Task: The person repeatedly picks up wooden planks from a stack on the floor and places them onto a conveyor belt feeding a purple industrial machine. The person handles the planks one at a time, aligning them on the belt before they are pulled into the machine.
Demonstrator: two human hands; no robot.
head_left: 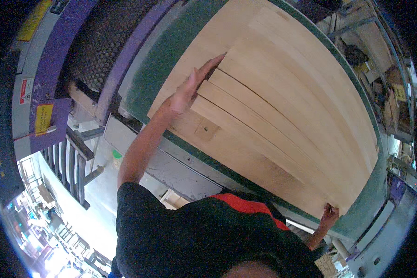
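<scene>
My left hand is laid flat with its fingers stretched out, against the left ends of several pale wooden boards. These narrow boards lie side by side on a larger wooden panel, with dark gaps between some of them. At the panel's near right corner, my right hand has its fingers curled together by the wood. What they pinch, if anything, is too small to make out. A small square wooden piece with a dark hole lies near the front edge.
The panel rests on a green machine bed. A purple and grey machine with a dark textured belt stands at the left. Shelves with stacked wood are at the far right. A dark slatted frame stands at the lower left.
</scene>
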